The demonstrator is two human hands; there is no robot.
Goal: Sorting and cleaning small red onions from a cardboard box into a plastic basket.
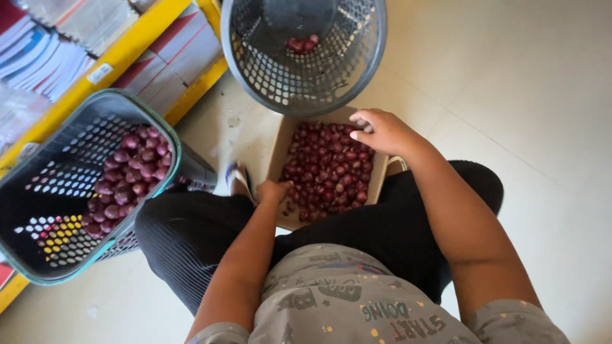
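At the far left, stacked books (38, 51) lie on a yellow shelf (121, 54) that runs slantwise along the floor. Just beside it stands a teal basket (70, 185) with holed walls, tilted toward the camera, and a heap of small red onions (127, 178) lies against its right wall.

The person sits over the pale tiled floor (529, 83), knees apart in black trousers. Between the knees stands an open cardboard box (280, 146), filled with more red onions (331, 169). The left hand (273, 191) rests at the box's near left edge, touching the onions there; its fingers are curled down out of sight, so I cannot tell whether they are clamped on anything. Just left of it, a sandalled foot (239, 181) shows.

Above the box, a grey round basket (305, 54) stands touching its far edge, with a few onions at its bottom.

The right hand (382, 132) hovers over the box's far right corner, fingers bent together and pointing left; whether they pinch an onion I cannot tell.
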